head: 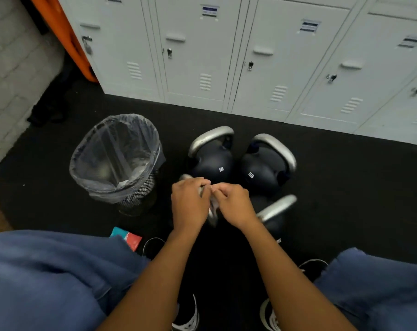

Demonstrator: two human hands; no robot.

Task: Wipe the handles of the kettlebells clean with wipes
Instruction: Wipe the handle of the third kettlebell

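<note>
Several dark kettlebells with silver handles stand on the black floor. The 8 kg kettlebell (213, 161) is at the back left and the 12 kg kettlebell (264, 168) beside it on the right. A third kettlebell (275, 211) sits in front of the 12 kg one. My left hand (189, 204) and my right hand (233, 204) meet over a fourth kettlebell's handle (212, 219), which they mostly hide. Both hands pinch a pale wipe (214, 204) between their fingertips. Whether the wipe touches that handle I cannot tell.
A wire waste bin (140, 189) with a clear liner stands left of the kettlebells. A teal and red wipe packet (128, 238) lies by my left knee. Grey lockers (226, 56) line the back. My knees and shoes fill the bottom of the view.
</note>
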